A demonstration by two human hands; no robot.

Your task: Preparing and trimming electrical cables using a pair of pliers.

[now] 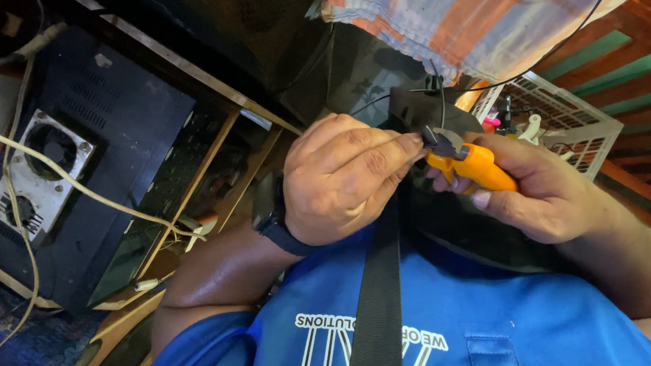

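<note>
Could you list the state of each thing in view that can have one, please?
Left hand: closed, pinching a thin black wire at the tool's jaws.
Right hand: wrapped around the orange-handled cutters.
Orange-handled cutters: held, jaws at the black wire.
White basket: holding small items.
Black box: lying, fan openings showing.

From my remote seat I see a cluttered workshop corner, the view turned nearly upside down. A dark metal equipment case (pixel 105 138) fills the left side, with a pale panel holding two round fan openings (pixel 36 171). Pale cables (pixel 70 180) trail loosely across it. Wooden shelf frames (pixel 208 161) slant through the middle, with dim recesses between them. A striped cloth in orange, blue and white (pixel 482 8) hangs along the top right. Just beside it sits a white plastic basket (pixel 568 121) of small items, set against reddish wooden slats with green strips (pixel 626 66). Light is soft daylight
</note>
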